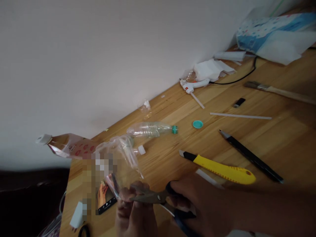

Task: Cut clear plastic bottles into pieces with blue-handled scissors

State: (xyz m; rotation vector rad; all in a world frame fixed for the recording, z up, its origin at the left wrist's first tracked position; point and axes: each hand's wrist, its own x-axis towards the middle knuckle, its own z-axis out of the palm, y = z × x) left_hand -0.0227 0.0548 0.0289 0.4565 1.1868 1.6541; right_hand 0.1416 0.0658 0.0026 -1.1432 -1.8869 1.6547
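Near the bottom of the head view, my right hand [207,204] is closed on a pair of dark-handled scissors [155,197]. Their blades point left and lie across the fingertips of my left hand [137,210]. That hand is pinched shut on a clear plastic piece [123,161], whose long curled strips rise above the fingers. Exactly where the blades meet the plastic is too dim and blurred to tell. A yellow utility knife [224,169] lies just beyond my right hand, with a black pen [251,154] to its right.
A clear bottle [150,129] lies on the wooden table beside a teal cap [197,124]. Further back are a glue gun [195,85], a glue stick [240,116] and a brush [278,92]. At left are a drink bottle [69,144], a phone [106,194] and a white charger [77,214].
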